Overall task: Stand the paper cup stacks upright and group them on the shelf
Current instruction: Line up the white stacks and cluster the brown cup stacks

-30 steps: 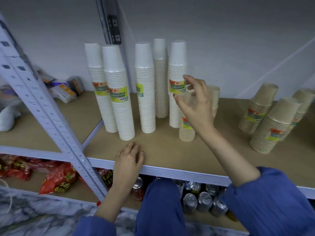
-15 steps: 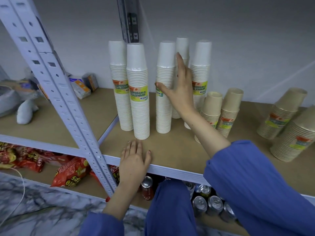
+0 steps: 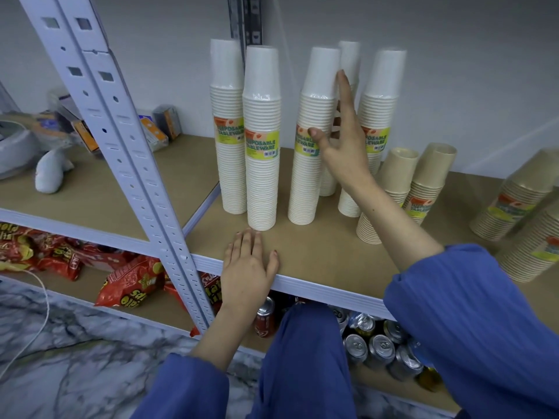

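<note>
Right hand [image 3: 343, 149] spread among tall white cup stacks [image 3: 313, 137] upright on shelf [image 3: 317, 252]; left hand [image 3: 248, 264] flat, empty. Risk: sideways nudge toppling neighbours. Brown stacks [image 3: 511, 204] lean rightward.

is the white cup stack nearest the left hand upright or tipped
Upright. The white cup stack stands rim-down on the shelf, its sides vertical, just beyond the left hand.

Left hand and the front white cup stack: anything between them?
Nothing: in the head view, only bare shelf board separates the left hand from the front white stack.
</note>
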`<state>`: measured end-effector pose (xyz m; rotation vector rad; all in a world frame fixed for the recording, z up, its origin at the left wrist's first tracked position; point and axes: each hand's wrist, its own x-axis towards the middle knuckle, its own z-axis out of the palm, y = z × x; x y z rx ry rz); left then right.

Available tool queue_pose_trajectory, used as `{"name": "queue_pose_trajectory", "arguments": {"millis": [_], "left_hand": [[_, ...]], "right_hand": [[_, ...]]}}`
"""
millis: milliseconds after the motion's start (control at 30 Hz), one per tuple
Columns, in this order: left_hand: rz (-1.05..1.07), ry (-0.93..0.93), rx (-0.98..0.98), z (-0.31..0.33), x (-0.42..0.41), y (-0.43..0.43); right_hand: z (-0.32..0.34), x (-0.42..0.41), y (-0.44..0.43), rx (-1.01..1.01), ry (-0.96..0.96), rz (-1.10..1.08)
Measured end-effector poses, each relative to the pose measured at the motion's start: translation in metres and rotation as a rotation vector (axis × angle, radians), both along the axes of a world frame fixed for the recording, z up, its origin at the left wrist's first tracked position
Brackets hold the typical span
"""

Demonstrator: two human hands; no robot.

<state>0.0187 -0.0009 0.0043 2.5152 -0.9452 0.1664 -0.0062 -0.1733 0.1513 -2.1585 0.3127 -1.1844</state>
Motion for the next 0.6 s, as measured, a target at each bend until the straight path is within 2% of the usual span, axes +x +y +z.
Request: {"name": "queue_pose_trajectory", "arguments": {"millis": [167, 333, 600], "left_hand": [[0.000, -0.012, 0.001, -0.001, 0.000, -0.001], [-0.003, -0.015, 0.017, -0.001, 0.000, 0.000], [-0.006, -0.019, -0.008, 0.000, 0.000, 0.000]], "right_hand": [[0.004, -0.003, 0.002, 0.009, 0.003, -0.001], [0.005, 0.003, 0.008, -0.034, 0.007, -0.110], [0.005, 0.002, 0.012, 0.042, 0.002, 0.003]]}}
